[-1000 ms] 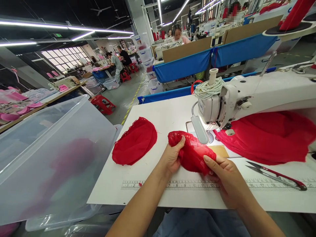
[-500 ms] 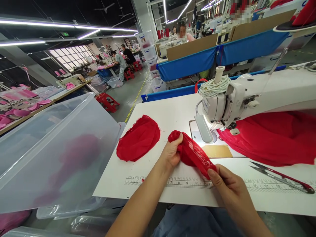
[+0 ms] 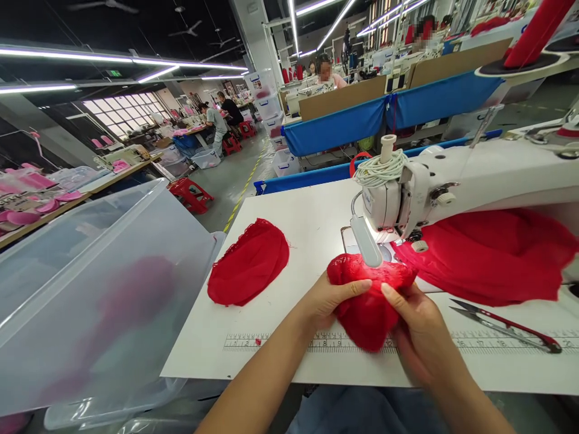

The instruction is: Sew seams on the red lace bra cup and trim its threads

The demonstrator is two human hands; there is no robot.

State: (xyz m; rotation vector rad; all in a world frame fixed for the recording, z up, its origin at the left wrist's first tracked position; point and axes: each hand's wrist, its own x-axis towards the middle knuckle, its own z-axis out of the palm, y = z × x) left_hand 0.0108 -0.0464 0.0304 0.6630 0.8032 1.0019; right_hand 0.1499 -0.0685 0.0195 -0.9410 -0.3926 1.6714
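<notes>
A red fabric piece with a lacy edge (image 3: 368, 313) is held up between my two hands, just in front of the sewing machine (image 3: 384, 205). My left hand (image 3: 332, 298) grips its left side, thumb on top and fingers beneath. On its right side my right hand (image 3: 414, 313) pinches it the same way. The lacy edge faces the machine's lit needle area, partly hidden behind the grey lamp bar (image 3: 367, 242). A second red fabric piece (image 3: 248, 262) lies flat on the white table (image 3: 203, 346) to the left.
Thread snips (image 3: 506, 325) lie at right, near a printed ruler scale (image 3: 280, 342). More red fabric (image 3: 493, 256) is heaped under the machine arm. A clear plastic bin (image 3: 104, 295) stands against the table's left side. Co-workers sit at machines farther back.
Both hands have brought the red fabric piece closer to the needle area. It was stretched diagonally and is now turned with its lacy edge toward the machine. The view has shifted slightly.
</notes>
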